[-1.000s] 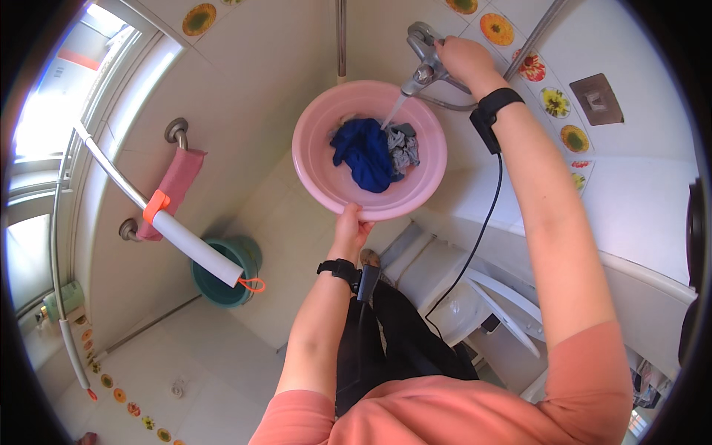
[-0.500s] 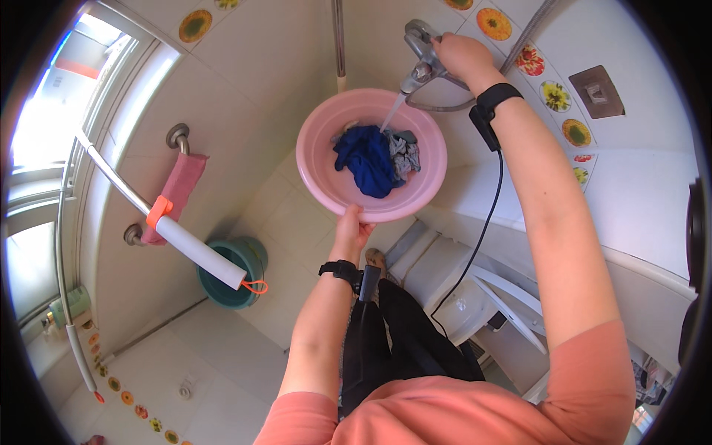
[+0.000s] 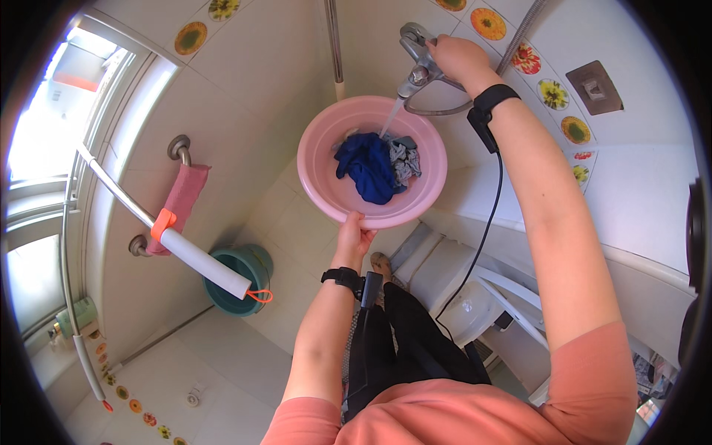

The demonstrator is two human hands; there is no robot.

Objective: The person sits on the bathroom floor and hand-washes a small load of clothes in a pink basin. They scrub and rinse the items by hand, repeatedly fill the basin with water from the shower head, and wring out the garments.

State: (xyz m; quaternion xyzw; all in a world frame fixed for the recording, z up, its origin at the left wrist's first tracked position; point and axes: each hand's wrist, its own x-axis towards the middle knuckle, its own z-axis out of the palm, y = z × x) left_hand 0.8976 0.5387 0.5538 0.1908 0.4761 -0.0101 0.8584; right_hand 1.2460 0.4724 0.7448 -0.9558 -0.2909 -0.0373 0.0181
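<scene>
Water pours down in a thin line from the silver tap into a round pink tub. Inside the tub I see a bunched-up dark blue cloth, and a gray cloth sits touching its right side. The person's left hand has hold of the near edge of the tub. Its thumb is up by the rim and its fingers curl in below. The right hand is up on the tap. Most of its fingers are hidden, so I cannot tell how tightly they are bent. Each wrist wears a black band, and a black cord hangs from the right one.

Over to the left, a green bucket stands on the floor. A white stick with an orange loop crosses in front of it. A pink towel hangs on a wall bar near the bright window.
</scene>
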